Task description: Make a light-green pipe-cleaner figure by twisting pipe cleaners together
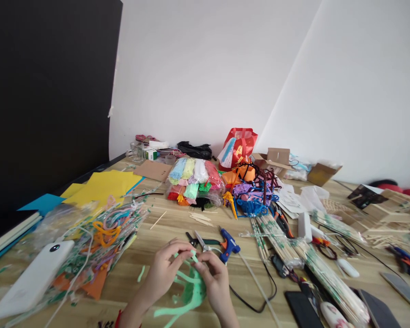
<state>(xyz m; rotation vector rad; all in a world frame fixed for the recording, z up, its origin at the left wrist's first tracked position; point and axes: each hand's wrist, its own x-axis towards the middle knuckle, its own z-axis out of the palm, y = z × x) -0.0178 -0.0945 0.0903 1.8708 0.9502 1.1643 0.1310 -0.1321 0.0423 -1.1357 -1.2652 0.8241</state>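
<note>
My left hand (pixel 162 271) and my right hand (pixel 213 280) meet at the front middle of the table. Both have their fingers pinched on a small light green strip (pixel 193 256). Below them hangs or lies a light green piece (pixel 193 291) with several long strips trailing from it; I cannot tell its exact shape. A short light green scrap (pixel 141 274) lies left of my left hand. Just beyond my fingers are scissors (pixel 202 241), and a blue glue gun (pixel 228 246) lies beyond my right hand.
On the left, a tangled craft pile (pixel 105 237) and a white power bank or phone (pixel 34 278). Bagged colourful bundles (pixel 193 180) stand at the back, beside a red bag (pixel 241 146). Wrapped wooden sticks (pixel 338 282) and a black phone (pixel 302 310) lie right, with a cable (pixel 256 310) nearer.
</note>
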